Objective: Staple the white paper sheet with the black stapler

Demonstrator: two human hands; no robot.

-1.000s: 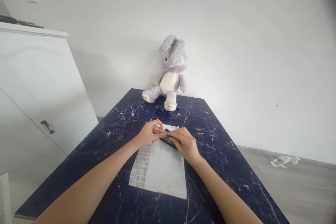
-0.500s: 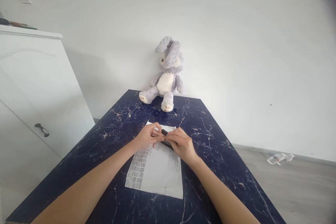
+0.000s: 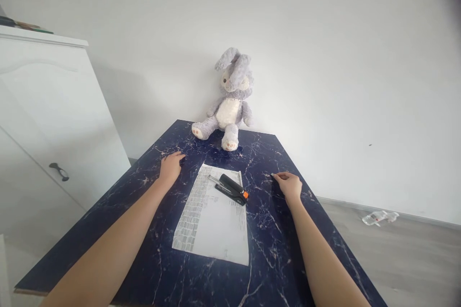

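Observation:
A black stapler [image 3: 233, 188] with an orange end lies on a printed sheet of paper [image 3: 223, 230]. Its top is lifted from its base, and a thin metal part sticks out to the left. To the left of the paper, my left hand [image 3: 170, 165] rests near the table surface with its fingers stretched out; nothing shows in it. Right of the paper, my right hand [image 3: 290, 184] pinches a small greyish piece [image 3: 272, 175] between thumb and fingertips, low over the table. The piece is too small to name.
A grey plush rabbit [image 3: 230, 100] sits at the back of the dark blue marbled table [image 3: 144, 230], against the wall. At the left stands a white cabinet [image 3: 43, 91]. A clear plastic item [image 3: 379, 218] lies on the floor at the right.
Both hands have let go of the stapler, which now lies open on the paper. My left hand has moved left, my right hand right, where it pinches a small piece.

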